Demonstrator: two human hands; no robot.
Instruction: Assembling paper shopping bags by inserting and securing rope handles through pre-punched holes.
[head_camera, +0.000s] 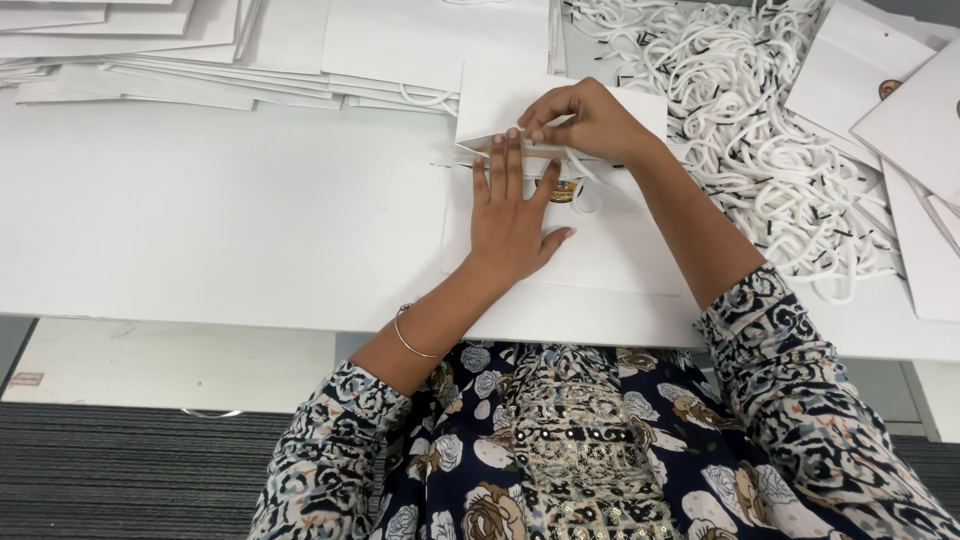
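Left hand (510, 215) flat, palm down, fingers straight and together, pointing away from body, thumb spread to right. Thin bangle on left wrist. Right hand (585, 122) just beyond left fingertips, curled, fingertips pinched together, pointing left. Both forearms bare, angled inward; patterned sleeves pushed up near elbows.

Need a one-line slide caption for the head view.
Left hand flat on a white paper bag, right hand pinching its folded top edge, beside a pile of white cord handles.
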